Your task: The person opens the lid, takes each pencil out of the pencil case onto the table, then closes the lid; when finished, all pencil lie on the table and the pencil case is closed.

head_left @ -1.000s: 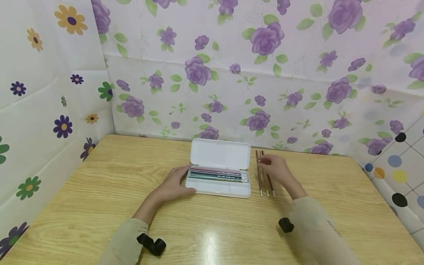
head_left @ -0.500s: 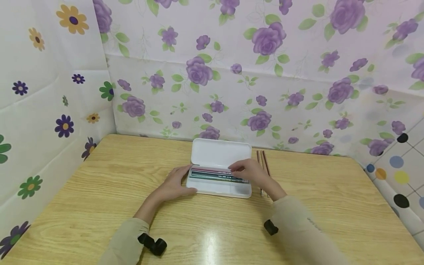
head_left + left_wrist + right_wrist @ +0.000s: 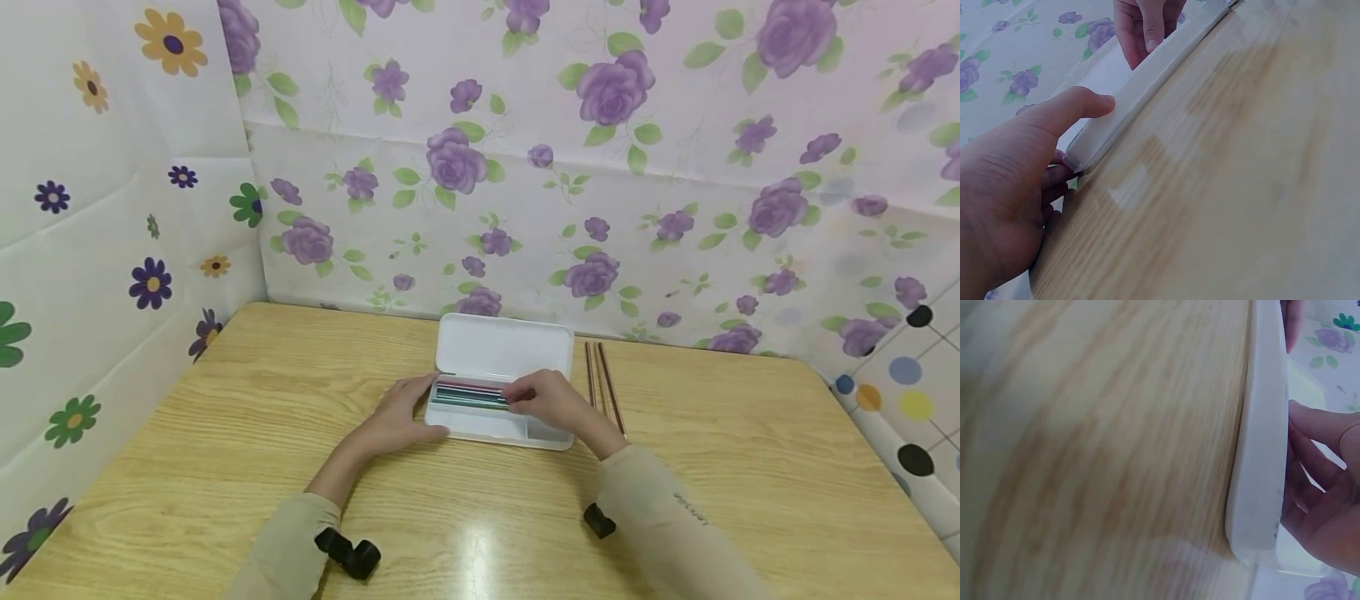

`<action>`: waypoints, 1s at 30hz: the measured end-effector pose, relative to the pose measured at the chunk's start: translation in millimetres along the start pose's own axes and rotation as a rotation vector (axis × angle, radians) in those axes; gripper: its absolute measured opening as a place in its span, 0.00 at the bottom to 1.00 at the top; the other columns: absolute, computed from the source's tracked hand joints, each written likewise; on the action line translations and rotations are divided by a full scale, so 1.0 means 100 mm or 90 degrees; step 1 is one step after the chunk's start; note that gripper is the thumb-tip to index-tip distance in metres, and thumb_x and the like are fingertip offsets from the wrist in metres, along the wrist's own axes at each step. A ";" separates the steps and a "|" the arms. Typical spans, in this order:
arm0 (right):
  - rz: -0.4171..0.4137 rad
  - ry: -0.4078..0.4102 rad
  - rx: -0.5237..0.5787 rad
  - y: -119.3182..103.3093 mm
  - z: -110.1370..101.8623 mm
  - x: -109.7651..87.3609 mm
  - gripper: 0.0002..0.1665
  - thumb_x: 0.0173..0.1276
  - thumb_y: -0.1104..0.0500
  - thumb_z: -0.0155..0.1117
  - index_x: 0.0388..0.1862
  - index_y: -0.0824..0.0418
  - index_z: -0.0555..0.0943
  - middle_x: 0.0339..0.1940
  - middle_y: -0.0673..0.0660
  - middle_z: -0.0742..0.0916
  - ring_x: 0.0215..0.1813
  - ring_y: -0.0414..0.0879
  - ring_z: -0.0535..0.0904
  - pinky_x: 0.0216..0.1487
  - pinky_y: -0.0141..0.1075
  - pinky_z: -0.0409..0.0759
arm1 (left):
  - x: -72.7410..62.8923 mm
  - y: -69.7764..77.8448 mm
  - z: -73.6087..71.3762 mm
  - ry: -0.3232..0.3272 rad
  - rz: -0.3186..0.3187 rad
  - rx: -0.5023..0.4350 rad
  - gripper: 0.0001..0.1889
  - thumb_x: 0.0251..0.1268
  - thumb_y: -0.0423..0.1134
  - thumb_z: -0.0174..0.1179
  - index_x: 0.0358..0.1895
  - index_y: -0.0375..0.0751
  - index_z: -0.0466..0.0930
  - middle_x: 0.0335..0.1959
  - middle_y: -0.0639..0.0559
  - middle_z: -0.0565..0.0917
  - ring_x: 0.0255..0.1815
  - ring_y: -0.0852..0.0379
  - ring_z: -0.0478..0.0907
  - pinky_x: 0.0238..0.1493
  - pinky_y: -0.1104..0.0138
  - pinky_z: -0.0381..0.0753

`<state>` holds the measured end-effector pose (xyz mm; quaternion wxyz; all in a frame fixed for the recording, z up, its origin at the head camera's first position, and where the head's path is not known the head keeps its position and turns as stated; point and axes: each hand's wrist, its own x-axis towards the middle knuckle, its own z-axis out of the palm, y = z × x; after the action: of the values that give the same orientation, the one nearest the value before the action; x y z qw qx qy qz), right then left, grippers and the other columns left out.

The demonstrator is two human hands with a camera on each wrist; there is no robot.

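Observation:
A white pencil case [image 3: 480, 424] lies with its lid [image 3: 504, 344] raised behind it. Several pencils [image 3: 468, 393], dark green and reddish, lie side by side in its rear compartment. My left hand [image 3: 397, 421] grips the case's left end, thumb on the front wall and fingers round the corner, as the left wrist view [image 3: 1010, 175] also shows. My right hand [image 3: 551, 402] reaches into the case, thumb and fingertips down at the pencils and covering their right ends. The case wall [image 3: 1263, 444] hides those fingertips in the right wrist view, so a pinch cannot be confirmed.
Three brown pencils [image 3: 611, 387] lie on the wooden table [image 3: 712, 467] just right of the case, their near ends partly behind the right forearm. A flower-printed sheet [image 3: 345, 208] hangs behind the table, and another covers the left side.
From the brown pencils on the table, my right hand has moved left over the case and down among the pencils inside. My left hand has stayed on the case.

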<state>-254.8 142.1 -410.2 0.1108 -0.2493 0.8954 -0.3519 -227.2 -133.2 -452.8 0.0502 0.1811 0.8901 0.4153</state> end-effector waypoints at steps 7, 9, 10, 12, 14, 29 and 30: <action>0.035 -0.030 -0.025 -0.05 -0.01 0.02 0.10 0.66 0.67 0.64 0.45 0.65 0.86 0.42 0.56 0.88 0.47 0.49 0.82 0.49 0.40 0.80 | 0.00 0.01 -0.01 0.002 -0.001 0.001 0.48 0.50 0.50 0.71 0.75 0.42 0.58 0.71 0.41 0.64 0.72 0.39 0.52 0.66 0.40 0.54; 0.027 -0.037 -0.036 -0.05 -0.01 0.03 0.10 0.66 0.68 0.63 0.45 0.65 0.86 0.43 0.57 0.88 0.49 0.51 0.82 0.51 0.42 0.79 | 0.00 0.01 -0.01 0.000 -0.004 0.001 0.48 0.50 0.50 0.71 0.75 0.42 0.57 0.71 0.40 0.64 0.72 0.39 0.52 0.66 0.41 0.54; 0.020 -0.040 -0.042 -0.04 -0.01 0.03 0.10 0.67 0.68 0.63 0.45 0.66 0.86 0.44 0.58 0.88 0.50 0.52 0.82 0.51 0.42 0.79 | 0.00 0.01 -0.01 -0.001 -0.005 0.002 0.49 0.50 0.50 0.71 0.75 0.41 0.57 0.71 0.40 0.63 0.72 0.40 0.52 0.67 0.41 0.54; 0.005 -0.042 -0.056 -0.04 0.00 0.03 0.10 0.67 0.69 0.62 0.44 0.66 0.86 0.44 0.59 0.87 0.51 0.54 0.81 0.52 0.43 0.79 | 0.00 0.00 0.00 -0.003 -0.007 0.001 0.49 0.50 0.51 0.71 0.75 0.41 0.56 0.71 0.40 0.63 0.72 0.40 0.52 0.67 0.41 0.53; -0.004 -0.041 -0.066 -0.04 0.00 0.03 0.10 0.67 0.69 0.62 0.44 0.67 0.86 0.45 0.60 0.87 0.52 0.55 0.81 0.53 0.43 0.78 | 0.00 0.00 0.00 -0.003 -0.008 0.001 0.49 0.50 0.51 0.71 0.75 0.41 0.56 0.71 0.41 0.63 0.72 0.40 0.52 0.67 0.42 0.54; -0.015 0.012 -0.084 -0.09 -0.07 0.01 0.09 0.68 0.70 0.60 0.44 0.67 0.84 0.38 0.55 0.85 0.39 0.45 0.79 0.42 0.38 0.79 | 0.01 -0.01 0.02 0.001 -0.005 -0.002 0.49 0.50 0.50 0.71 0.75 0.41 0.57 0.70 0.41 0.64 0.71 0.40 0.53 0.66 0.42 0.55; -0.017 0.014 -0.085 -0.09 -0.08 0.01 0.09 0.68 0.70 0.60 0.44 0.67 0.84 0.38 0.55 0.86 0.40 0.46 0.80 0.42 0.38 0.79 | 0.01 -0.01 0.02 0.002 -0.006 -0.002 0.49 0.50 0.50 0.71 0.75 0.41 0.57 0.70 0.41 0.64 0.71 0.40 0.53 0.66 0.42 0.55</action>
<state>-255.1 140.8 -397.9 0.0792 -0.2642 0.9146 -0.2957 -227.7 -132.5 -454.6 0.0514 0.1760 0.8903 0.4168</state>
